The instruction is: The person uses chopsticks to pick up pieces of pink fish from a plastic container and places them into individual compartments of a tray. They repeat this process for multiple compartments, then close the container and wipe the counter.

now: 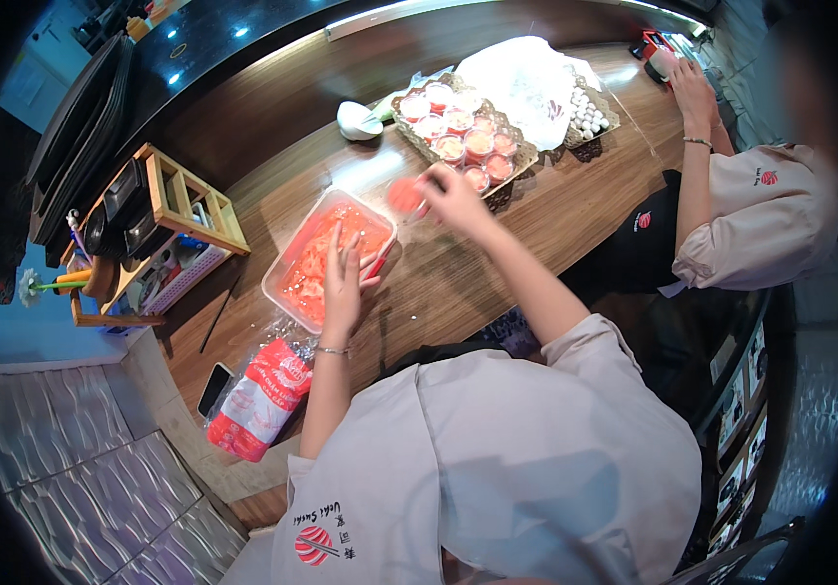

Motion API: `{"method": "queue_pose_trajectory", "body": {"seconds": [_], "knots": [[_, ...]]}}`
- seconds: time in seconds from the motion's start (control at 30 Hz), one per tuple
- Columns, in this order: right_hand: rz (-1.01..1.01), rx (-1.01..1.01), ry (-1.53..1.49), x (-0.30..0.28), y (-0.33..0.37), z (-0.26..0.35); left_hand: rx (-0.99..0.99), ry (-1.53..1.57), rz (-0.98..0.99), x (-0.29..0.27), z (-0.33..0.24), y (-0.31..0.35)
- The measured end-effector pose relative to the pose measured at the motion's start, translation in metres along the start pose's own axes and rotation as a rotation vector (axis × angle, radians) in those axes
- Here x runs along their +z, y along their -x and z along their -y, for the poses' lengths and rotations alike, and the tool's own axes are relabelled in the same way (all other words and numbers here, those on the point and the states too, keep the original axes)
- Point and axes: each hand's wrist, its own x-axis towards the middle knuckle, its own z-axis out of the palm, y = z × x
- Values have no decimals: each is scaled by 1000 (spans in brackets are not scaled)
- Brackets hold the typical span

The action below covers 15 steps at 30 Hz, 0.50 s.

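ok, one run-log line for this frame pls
left hand: flat on clear container of orange-red food | right hand: holding small filled cup | tray of cups: behind, on wooden counter

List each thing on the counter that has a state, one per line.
Clear tub: open, holding orange-red sauce.
Left hand: flat on the tub's rim, holding nothing.
Right hand: closed on a small cup of sauce, lifted.
Small cups: filled, upright on a woven tray.
Red pouch: lying flat.
Phone: screen dark.
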Motion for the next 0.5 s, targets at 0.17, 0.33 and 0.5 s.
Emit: {"method": "queue_pose_trajectory", "body": {"seconds": [0.17,0.33,0.5], "knots": [[-528,123,376,-150,-97,-109,2,-47,-80,-27,7,18],[-477,315,284,-174,-138,-109,23,-88,-395,-67,-7,53],[-468,305,374,-161,-162,-128,55,-86,-636,-102,-18,89]]}}
